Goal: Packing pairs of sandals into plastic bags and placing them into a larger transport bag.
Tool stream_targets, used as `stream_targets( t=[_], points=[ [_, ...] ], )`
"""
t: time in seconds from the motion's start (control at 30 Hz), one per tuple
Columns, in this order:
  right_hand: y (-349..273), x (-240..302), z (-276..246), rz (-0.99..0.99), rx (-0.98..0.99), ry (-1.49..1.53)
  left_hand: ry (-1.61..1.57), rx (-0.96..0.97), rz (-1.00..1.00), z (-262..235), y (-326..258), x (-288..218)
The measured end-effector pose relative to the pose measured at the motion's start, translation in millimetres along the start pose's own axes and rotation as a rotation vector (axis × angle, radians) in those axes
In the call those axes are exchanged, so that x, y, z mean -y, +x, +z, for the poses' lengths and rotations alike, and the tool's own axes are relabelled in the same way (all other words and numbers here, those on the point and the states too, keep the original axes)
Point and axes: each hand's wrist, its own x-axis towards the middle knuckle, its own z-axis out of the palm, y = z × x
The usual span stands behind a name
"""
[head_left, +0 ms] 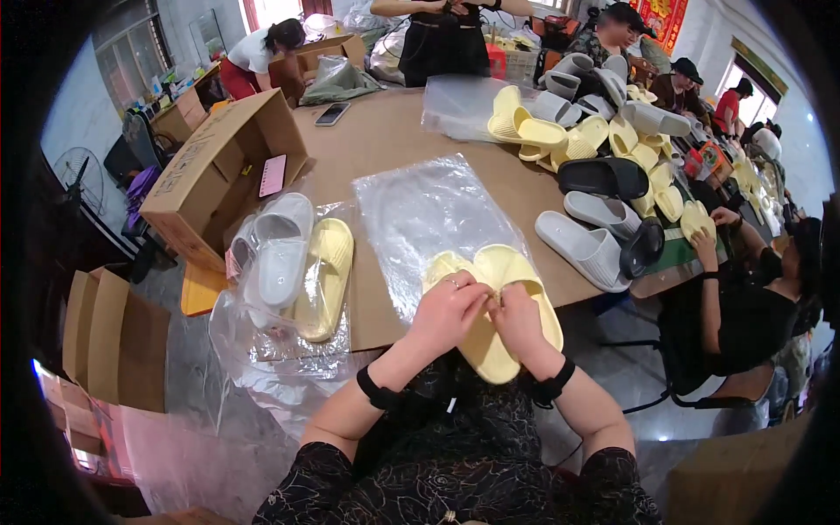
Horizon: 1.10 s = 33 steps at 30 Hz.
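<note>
While both hands, left (448,308) and right (518,317), pinch yellow slipper pair (492,302) at lower centre, we risk slip off desk (394,131) edge.

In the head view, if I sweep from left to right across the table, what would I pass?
Open cardboard box → bagged white and yellow slippers → empty clear plastic bag → yellow slippers held by left hand and right hand → grey slipper → black slipper.

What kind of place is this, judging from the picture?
Probably a slipper packing workshop. A long table carries heaps of loose slippers and clear plastic bags, cardboard boxes stand open, and both hands hold a yellow pair.
</note>
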Motion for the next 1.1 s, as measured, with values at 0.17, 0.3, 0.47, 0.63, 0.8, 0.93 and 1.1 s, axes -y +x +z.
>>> stream_targets(
  t=[0.17,0.3,0.47,0.63,0.8,0.93,1.1],
  points=[
    [6,18,-20,0.11,-0.083,0.147,0.141,-0.126,0.022,-9,1,-5],
    [8,17,-20,0.166,-0.051,0.203,0.207,-0.181,-0.001,-11,1,-12],
    [2,14,-19,0.219,-0.12,0.337,0.256,-0.237,-0.081,-17,1,-13],
    [-9,23,4,0.328,-0.094,0.77,0.043,-0.043,0.015,-4,1,-28],
    [3,26,15,0.449,-0.064,1.204,-0.136,0.08,0.123,5,-2,-29],
    [36,6,33,0.532,-0.076,1.163,-0.22,0.082,0.033,-9,-8,-36],
    [90,38,47,0.092,-0.22,0.362,-0.315,0.156,0.056,-30,-17,-46]
  ],
)
